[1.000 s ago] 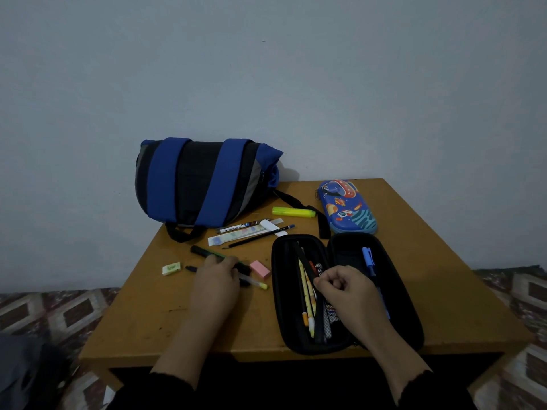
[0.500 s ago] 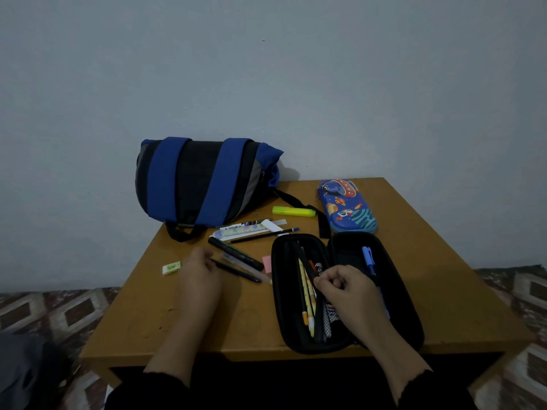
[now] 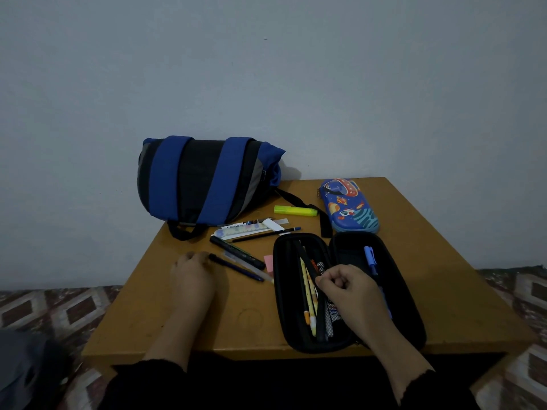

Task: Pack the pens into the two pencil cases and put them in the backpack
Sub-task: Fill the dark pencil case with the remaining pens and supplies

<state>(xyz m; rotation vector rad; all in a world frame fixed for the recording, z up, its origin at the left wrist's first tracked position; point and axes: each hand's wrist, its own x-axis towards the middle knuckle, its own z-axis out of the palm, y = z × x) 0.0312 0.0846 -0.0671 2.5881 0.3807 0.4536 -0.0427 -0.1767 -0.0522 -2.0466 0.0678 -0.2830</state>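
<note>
Near table (image 3: 444, 261) front edge, open black case (image 3: 349, 291) under right hand (image 3: 352, 291).

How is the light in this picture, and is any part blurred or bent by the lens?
Head view: the light is dim and bluish, with no glare. The open black pencil case keeps little inner detail. The left hand looks soft at its fingertips, while the yellow highlighter is sharp. The table edges splay outward toward the bottom, a wide-angle effect.
</note>
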